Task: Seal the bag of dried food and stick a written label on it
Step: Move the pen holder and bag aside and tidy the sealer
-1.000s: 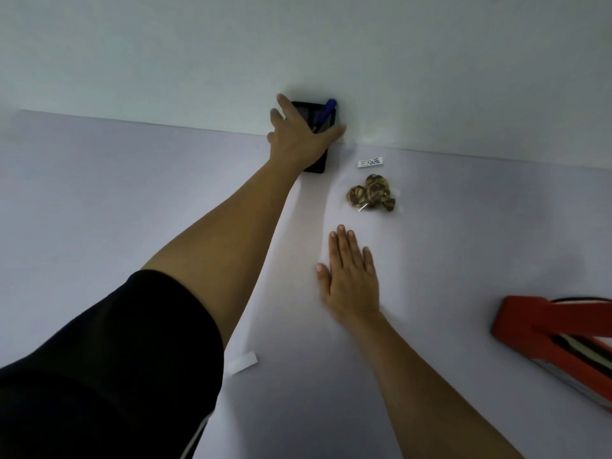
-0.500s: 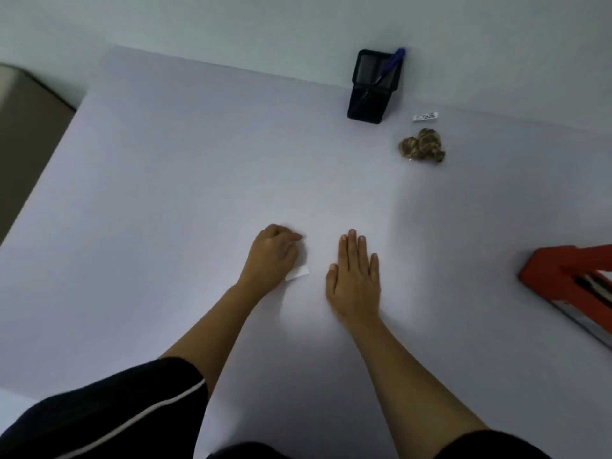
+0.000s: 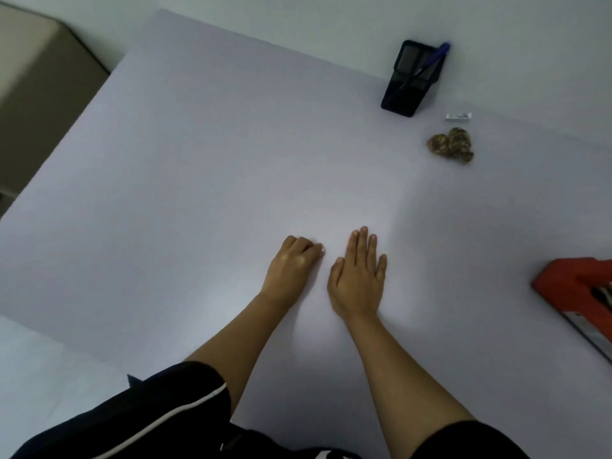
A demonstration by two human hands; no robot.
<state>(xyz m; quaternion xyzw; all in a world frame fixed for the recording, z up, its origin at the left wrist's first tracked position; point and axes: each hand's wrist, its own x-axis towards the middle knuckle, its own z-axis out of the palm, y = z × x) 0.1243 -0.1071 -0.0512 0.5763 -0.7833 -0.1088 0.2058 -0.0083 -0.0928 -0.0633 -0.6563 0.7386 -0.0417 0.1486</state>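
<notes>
The small clear bag of dried food (image 3: 450, 145) lies on the pale tabletop at the far right, with a little printed white label (image 3: 458, 116) just behind it. My left hand (image 3: 294, 261) rests near the table's middle, its fingers curled down on a small white paper slip; only a pale sliver shows at the fingertips. My right hand (image 3: 359, 276) lies flat, palm down, right beside it, holding nothing. Both hands are well short of the bag.
A black pen holder (image 3: 412, 79) with a blue pen (image 3: 432, 59) stands against the back wall. A red sealing tool (image 3: 576, 289) sits at the right edge. The table's left edge (image 3: 63, 140) drops off to a beige surface.
My left hand came back from the pen holder, leaving the pen in it, and closed over the white slip near my right hand. The view tilted down and left.
</notes>
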